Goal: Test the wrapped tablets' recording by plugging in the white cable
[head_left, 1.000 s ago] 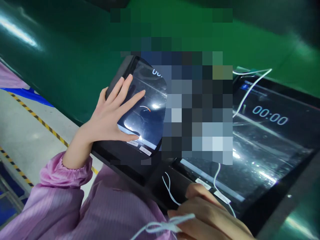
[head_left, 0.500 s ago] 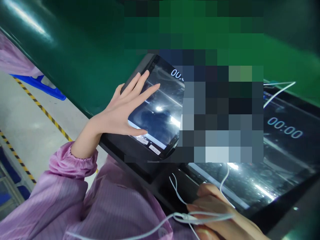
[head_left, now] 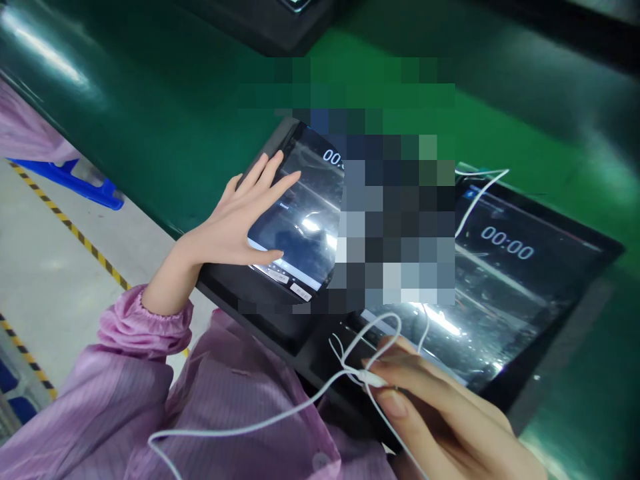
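A: What is in front of you, by count?

B: Two glossy black rectangular screens. Your left screen (head_left: 310,193) lies just off centre towards ten o'clock, with two small white paper labels (head_left: 301,292) along its lower edge. Your right screen (head_left: 505,300) lies between three and four o'clock and reads 00:00. One thin white cord (head_left: 215,433) loops at six o'clock; you cannot tell whether it joins the white strand (head_left: 473,207) at the right screen's upper left.

A: And your hands?

B: Your left hand (head_left: 225,230), at nine o'clock, lies palm down over the left screen, fingers spread wide. Your right hand (head_left: 450,413), between four and five, pinches the cord's small white connector piece (head_left: 371,379) between thumb and forefinger.

A: Anything around or in the way?

B: Pixelated blocks (head_left: 395,220) hide the area between the screens. A green tabletop (head_left: 165,113) spreads towards ten, a dark case (head_left: 280,30) sits at twelve, and a blue plastic piece (head_left: 95,190) shows past nine.
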`<state>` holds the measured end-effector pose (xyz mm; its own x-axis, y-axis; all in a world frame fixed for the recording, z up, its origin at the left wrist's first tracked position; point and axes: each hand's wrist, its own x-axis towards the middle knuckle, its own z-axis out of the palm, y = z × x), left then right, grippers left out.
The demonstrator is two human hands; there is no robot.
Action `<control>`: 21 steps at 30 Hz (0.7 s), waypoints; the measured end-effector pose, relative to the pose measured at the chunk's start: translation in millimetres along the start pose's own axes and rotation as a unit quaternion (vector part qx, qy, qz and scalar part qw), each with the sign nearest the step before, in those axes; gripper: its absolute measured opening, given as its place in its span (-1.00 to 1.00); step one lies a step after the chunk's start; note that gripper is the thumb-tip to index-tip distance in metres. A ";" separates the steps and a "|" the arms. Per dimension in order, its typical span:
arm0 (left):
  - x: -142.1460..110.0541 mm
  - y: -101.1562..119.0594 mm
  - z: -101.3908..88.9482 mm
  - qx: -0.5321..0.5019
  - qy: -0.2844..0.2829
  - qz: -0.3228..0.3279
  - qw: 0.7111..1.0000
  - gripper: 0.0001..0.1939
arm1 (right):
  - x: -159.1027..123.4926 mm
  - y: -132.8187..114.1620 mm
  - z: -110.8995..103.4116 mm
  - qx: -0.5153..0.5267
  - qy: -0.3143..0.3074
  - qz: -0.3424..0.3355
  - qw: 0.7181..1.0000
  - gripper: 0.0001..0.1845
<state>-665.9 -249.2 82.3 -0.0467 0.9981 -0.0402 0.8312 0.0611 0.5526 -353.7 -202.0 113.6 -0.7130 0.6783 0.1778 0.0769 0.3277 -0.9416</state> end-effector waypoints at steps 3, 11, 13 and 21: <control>0.5 -3.1 3.7 0.024 -0.008 0.015 1.000 0.22 | -2.2 7.4 -4.4 0.009 -0.019 -0.025 0.999 -0.73; -3.0 -11.7 0.6 -0.007 0.023 0.041 0.999 0.09 | -11.9 12.1 -1.6 -0.006 0.026 -0.004 1.000 -0.74; -2.4 -15.8 1.4 -0.003 0.028 0.046 0.999 0.10 | -12.0 11.7 -0.8 -0.008 0.025 0.002 1.000 -0.75; -29.8 41.7 25.7 0.056 0.189 0.101 0.975 -0.40 | -5.8 6.5 0.2 -0.023 -0.002 -0.016 1.000 -0.80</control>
<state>-615.6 -276.6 85.1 -0.0589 0.9221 0.3825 0.8986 -0.1180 0.4227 -349.3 -204.0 106.4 -0.7182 0.6645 0.2066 0.0864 0.3798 -0.9210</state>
